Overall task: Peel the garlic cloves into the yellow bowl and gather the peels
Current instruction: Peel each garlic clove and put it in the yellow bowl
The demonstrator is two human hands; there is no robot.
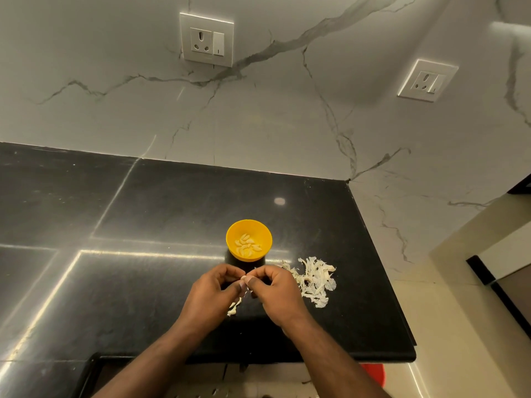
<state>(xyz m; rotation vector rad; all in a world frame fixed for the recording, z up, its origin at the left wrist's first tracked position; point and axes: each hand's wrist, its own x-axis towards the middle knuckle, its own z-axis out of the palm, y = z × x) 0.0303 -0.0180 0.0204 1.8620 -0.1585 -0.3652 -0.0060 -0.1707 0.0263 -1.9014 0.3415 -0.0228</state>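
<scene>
Your left hand (214, 285) & right hand (273, 285) pinch one garlic clove (244, 278), axis unclear; round yellow bowl (248, 225) at 12; papery peels (313, 280) at 3.

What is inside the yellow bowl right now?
The yellow bowl holds a small heap of peeled garlic cloves, resting on its bottom. No peels show among them; whatever lies beneath the heap is covered.

Garlic clove (244, 278) mostly hidden between the fingertips of left hand (214, 291) and right hand (275, 291).
</scene>
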